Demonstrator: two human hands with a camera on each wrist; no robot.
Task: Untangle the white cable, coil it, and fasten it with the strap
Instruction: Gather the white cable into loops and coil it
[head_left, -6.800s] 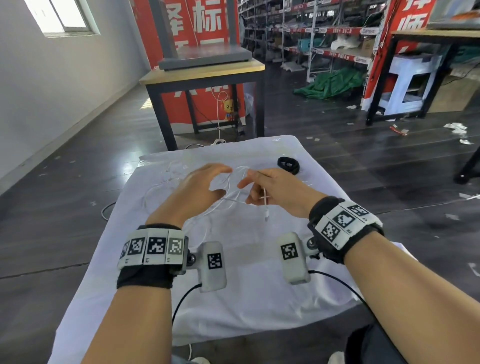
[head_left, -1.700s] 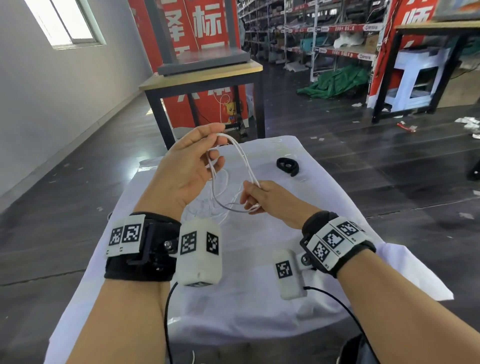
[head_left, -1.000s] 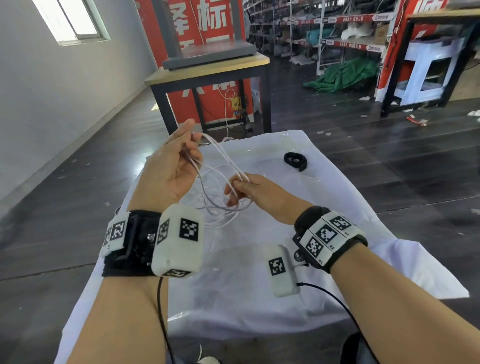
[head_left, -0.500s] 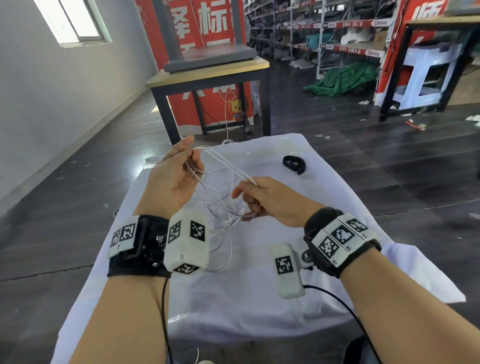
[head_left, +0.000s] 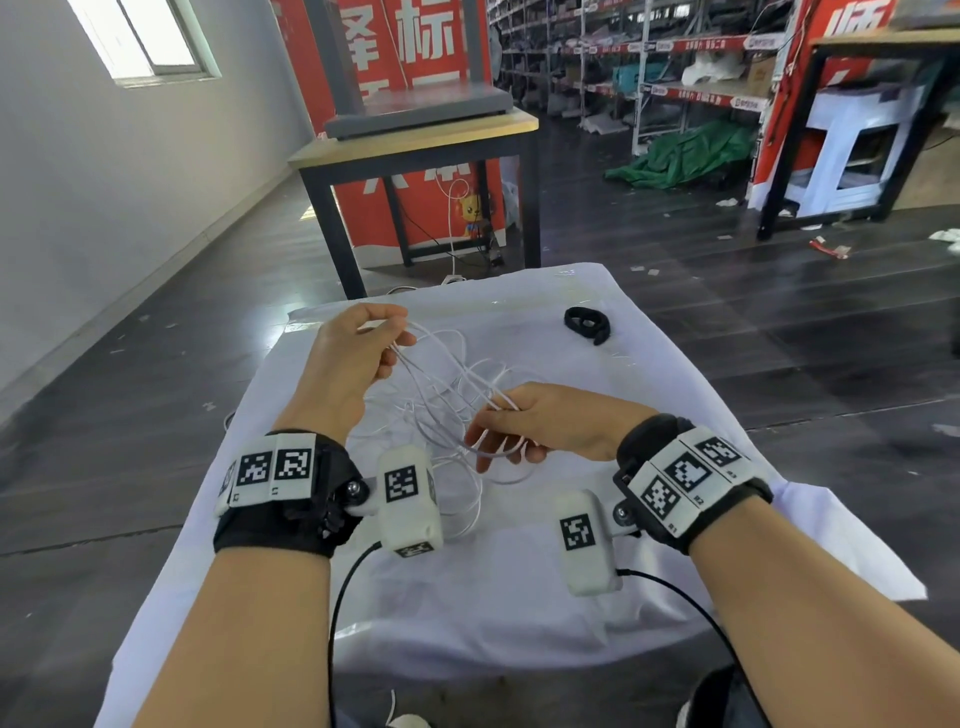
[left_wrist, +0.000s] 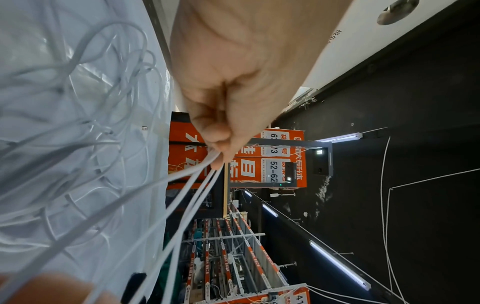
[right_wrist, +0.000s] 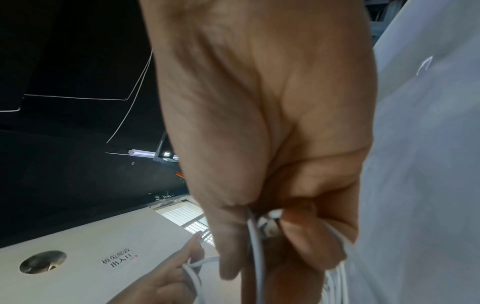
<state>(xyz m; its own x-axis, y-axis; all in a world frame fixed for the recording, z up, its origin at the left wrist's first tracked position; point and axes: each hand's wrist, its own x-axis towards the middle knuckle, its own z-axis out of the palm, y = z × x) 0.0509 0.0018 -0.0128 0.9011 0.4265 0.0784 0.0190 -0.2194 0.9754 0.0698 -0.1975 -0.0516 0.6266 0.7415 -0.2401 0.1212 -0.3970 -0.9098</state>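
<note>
A thin white cable (head_left: 447, 384) hangs in several loose loops between my two hands, above the white cloth (head_left: 597, 582) that covers the table. My left hand (head_left: 387, 338) is raised at the left and pinches several strands (left_wrist: 197, 176) between thumb and fingertips. My right hand (head_left: 498, 431) is lower, at the centre, with its fingers curled round the other end of the loops (right_wrist: 255, 232). More slack cable (head_left: 467, 499) lies on the cloth below the hands. The black strap (head_left: 586, 323) lies on the cloth at the far right, away from both hands.
A wooden-topped black-framed table (head_left: 415, 140) stands just beyond the cloth's far edge, with a red banner (head_left: 415, 57) behind it. Black camera leads (head_left: 343, 597) run from my wrists toward me. Dark floor lies on both sides.
Over the last second both hands sank lower toward the cloth, keeping hold of the cable. My right hand moved right and nearer to me, drawing the loops out longer between the hands.
</note>
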